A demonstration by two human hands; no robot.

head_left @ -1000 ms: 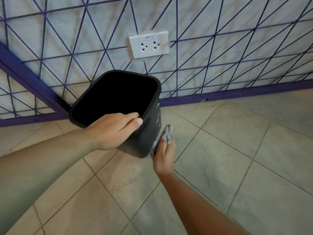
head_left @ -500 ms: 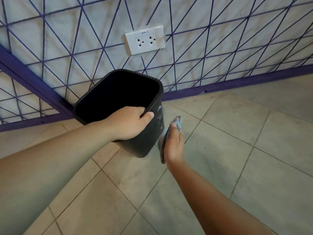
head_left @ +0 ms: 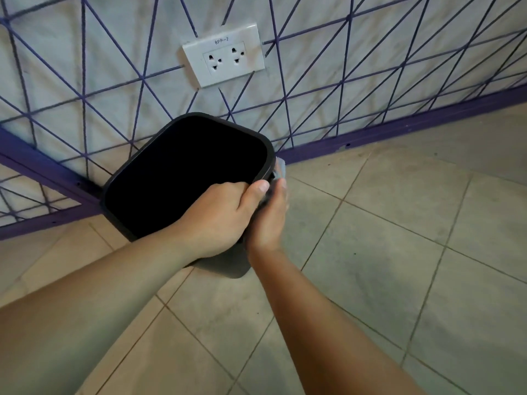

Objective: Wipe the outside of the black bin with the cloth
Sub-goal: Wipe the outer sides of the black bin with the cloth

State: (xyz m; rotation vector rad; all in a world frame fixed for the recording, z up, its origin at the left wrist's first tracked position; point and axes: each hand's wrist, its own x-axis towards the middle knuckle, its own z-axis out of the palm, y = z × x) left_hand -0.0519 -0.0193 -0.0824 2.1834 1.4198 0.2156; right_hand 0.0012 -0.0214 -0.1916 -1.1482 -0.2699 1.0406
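Note:
The black bin (head_left: 159, 155) stands tilted on the tiled floor by the wall, its dark opening facing me. My left hand (head_left: 219, 220) grips its near rim, thumb on the right corner. My right hand (head_left: 269, 220) presses flat against the bin's right outer side, just below the rim. The blue-grey cloth (head_left: 281, 169) sits between that hand and the bin; only a small blurred edge shows past the fingertips. Most of the right side wall is hidden behind both hands.
A white double wall socket (head_left: 225, 61) is mounted above the bin on a pale wall crossed by purple lines. A purple skirting strip (head_left: 399, 129) runs along the wall's foot. Beige floor tiles (head_left: 385, 252) spread to the right and toward me.
My right hand with the cloth has slid up the bin's right side from near the base to just under the rim. The left hand keeps its grip on the rim.

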